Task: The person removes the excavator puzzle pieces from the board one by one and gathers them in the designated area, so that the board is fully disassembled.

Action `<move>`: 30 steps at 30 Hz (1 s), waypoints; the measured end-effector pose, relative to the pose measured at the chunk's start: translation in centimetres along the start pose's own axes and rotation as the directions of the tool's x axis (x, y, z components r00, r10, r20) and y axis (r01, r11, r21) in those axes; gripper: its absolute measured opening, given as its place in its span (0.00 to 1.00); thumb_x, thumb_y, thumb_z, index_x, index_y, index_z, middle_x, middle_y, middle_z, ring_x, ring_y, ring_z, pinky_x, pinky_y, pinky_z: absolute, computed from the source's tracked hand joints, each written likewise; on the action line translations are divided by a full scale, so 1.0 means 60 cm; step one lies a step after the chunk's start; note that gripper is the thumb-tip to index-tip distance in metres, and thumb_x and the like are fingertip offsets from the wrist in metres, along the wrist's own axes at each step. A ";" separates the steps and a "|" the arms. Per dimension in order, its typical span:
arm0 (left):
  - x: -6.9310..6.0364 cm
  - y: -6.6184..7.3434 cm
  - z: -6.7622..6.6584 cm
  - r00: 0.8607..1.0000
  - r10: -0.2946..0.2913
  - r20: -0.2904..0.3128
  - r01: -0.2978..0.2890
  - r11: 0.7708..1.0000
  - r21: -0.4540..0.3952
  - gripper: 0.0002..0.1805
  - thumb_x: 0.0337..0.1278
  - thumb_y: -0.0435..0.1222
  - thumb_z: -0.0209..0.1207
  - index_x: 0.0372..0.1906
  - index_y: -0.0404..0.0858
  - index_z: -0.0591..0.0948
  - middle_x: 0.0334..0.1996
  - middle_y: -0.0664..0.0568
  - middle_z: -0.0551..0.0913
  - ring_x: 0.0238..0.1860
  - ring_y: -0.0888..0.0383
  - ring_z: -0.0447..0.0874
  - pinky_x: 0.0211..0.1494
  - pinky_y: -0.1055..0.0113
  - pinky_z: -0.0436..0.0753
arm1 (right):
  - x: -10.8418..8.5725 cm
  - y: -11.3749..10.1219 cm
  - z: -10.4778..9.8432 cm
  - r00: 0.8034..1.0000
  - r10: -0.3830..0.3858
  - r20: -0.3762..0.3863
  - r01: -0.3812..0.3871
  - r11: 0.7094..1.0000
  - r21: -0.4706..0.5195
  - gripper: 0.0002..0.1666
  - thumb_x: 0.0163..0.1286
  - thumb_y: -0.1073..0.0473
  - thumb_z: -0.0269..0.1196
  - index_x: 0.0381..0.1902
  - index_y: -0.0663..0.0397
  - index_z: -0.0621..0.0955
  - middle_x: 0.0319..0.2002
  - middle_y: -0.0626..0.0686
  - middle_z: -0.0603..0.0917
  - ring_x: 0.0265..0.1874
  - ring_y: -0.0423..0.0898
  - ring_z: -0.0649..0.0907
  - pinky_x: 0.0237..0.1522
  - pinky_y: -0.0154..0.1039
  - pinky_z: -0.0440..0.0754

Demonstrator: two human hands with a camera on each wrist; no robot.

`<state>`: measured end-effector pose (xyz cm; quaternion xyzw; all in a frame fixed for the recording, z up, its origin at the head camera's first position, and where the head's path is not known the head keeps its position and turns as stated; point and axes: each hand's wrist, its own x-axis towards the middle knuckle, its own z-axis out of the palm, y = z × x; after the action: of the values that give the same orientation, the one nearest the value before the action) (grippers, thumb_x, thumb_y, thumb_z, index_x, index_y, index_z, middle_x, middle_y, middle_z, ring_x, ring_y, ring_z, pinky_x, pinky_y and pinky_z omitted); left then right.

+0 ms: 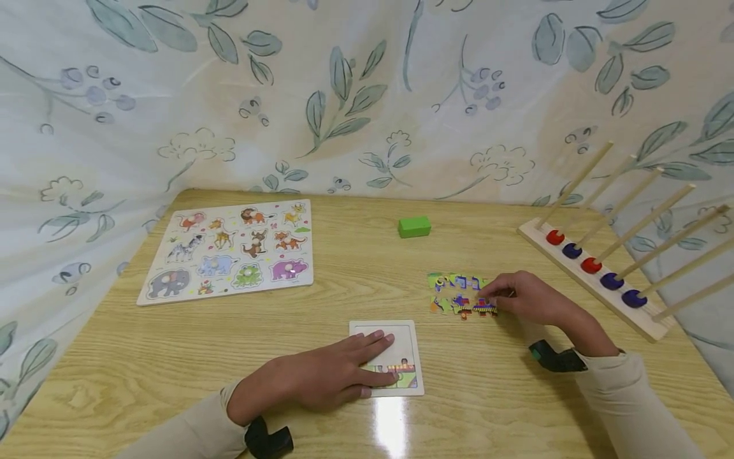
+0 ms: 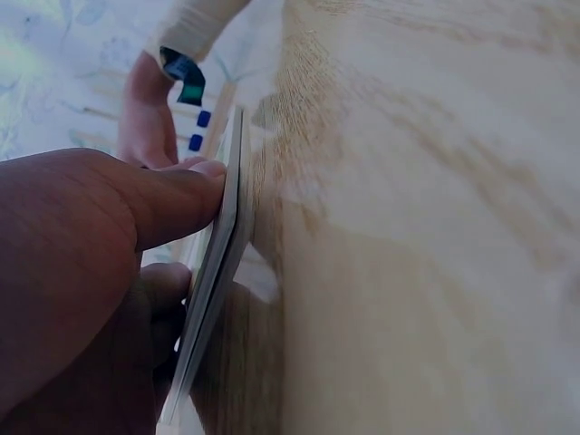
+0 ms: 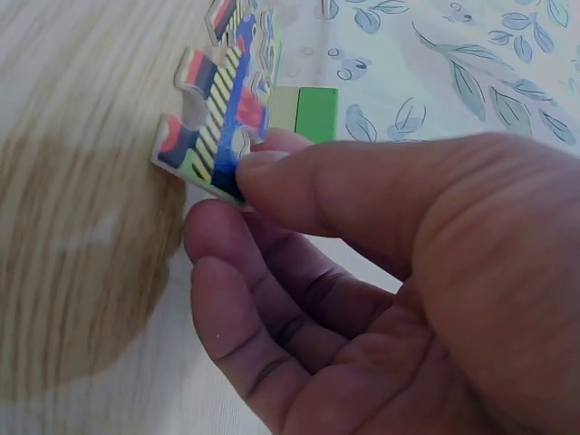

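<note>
My left hand (image 1: 323, 373) lies with its fingers spread over the small white puzzle tray (image 1: 417, 341), which holds joined pieces along its lower edge. In the left wrist view the thumb of the left hand (image 2: 100, 227) rests at the edge of the tray (image 2: 227, 204). Right of the tray, my right hand (image 1: 530, 298) is at the right end of a group of colourful puzzle pieces (image 1: 444, 305). The right wrist view has the right hand (image 3: 362, 263) pinching a striped red, blue and yellow piece (image 3: 213, 127) between thumb and fingers.
An animal puzzle board (image 1: 269, 255) lies at the back left. A green block (image 1: 414, 227) stands at the back middle. Along the right side is a wooden rack (image 1: 608, 290) with upright pegs and red and blue beads. A patterned cloth (image 1: 344, 95) hangs behind the table (image 1: 229, 325).
</note>
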<state>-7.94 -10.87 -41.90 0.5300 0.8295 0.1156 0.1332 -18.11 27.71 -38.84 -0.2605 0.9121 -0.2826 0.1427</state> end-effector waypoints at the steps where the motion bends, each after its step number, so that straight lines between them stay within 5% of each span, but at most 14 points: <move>1: 0.000 0.000 0.000 1.000 0.002 0.001 -0.002 1.000 -0.004 0.25 0.76 0.42 0.45 0.74 0.55 0.63 0.77 0.44 0.46 0.76 0.49 0.42 0.73 0.55 0.57 | 0.000 0.000 0.000 1.000 0.008 -0.005 -0.008 1.000 -0.006 0.12 0.65 0.73 0.61 0.44 0.62 0.86 0.40 0.52 0.85 0.35 0.44 0.78 0.33 0.35 0.78; 16: 0.004 0.002 0.002 0.999 -0.026 -0.036 0.024 0.998 -0.052 0.24 0.74 0.41 0.49 0.72 0.53 0.68 0.76 0.45 0.50 0.76 0.49 0.45 0.73 0.55 0.58 | 0.007 -0.019 0.008 0.996 0.083 -0.043 -0.082 0.997 0.013 0.12 0.66 0.70 0.63 0.47 0.63 0.85 0.42 0.53 0.84 0.36 0.47 0.76 0.35 0.35 0.78; 23: 0.007 0.006 -0.001 0.997 -0.064 -0.047 0.059 0.993 -0.098 0.25 0.72 0.42 0.52 0.71 0.51 0.69 0.76 0.46 0.51 0.75 0.51 0.48 0.71 0.58 0.61 | 0.015 -0.052 0.022 0.999 0.052 0.004 -0.052 0.996 0.078 0.13 0.68 0.69 0.61 0.49 0.65 0.84 0.35 0.50 0.82 0.31 0.46 0.76 0.28 0.34 0.77; 30: 0.002 0.006 -0.012 0.993 -0.103 -0.064 0.092 0.984 -0.152 0.30 0.70 0.43 0.55 0.74 0.48 0.65 0.77 0.50 0.48 0.76 0.53 0.45 0.72 0.58 0.60 | 0.018 -0.080 0.032 0.997 -0.032 0.071 0.022 0.990 0.140 0.15 0.67 0.70 0.62 0.52 0.68 0.81 0.36 0.51 0.83 0.33 0.45 0.78 0.33 0.34 0.80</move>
<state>-7.93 -10.66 -41.13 0.4729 0.8477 0.1893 0.1481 -16.28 22.87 -37.67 -0.2726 0.8806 -0.3377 0.1900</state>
